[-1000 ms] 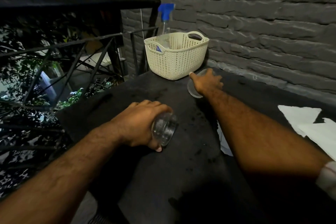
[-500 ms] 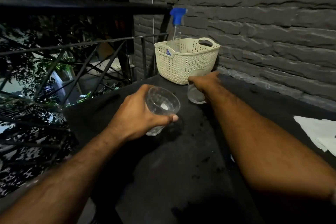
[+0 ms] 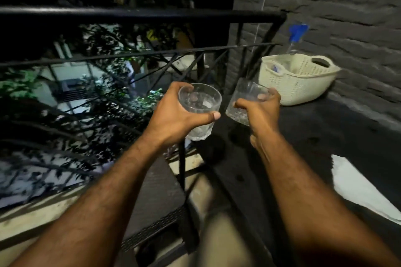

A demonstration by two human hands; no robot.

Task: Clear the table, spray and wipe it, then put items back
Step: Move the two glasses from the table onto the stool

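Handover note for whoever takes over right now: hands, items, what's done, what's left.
Left hand: grips a clear glass, held in the air near the table's left edge.
Right hand: grips the second glass, tilted, above the table.
Items: the basket sits at the table's far end by the wall, with the spray bottle standing in it. White paper lies on the table at right.
Done: both glasses are off the tabletop.
Left: set the glasses aside, clear the basket and paper, spray, wipe, put everything back.
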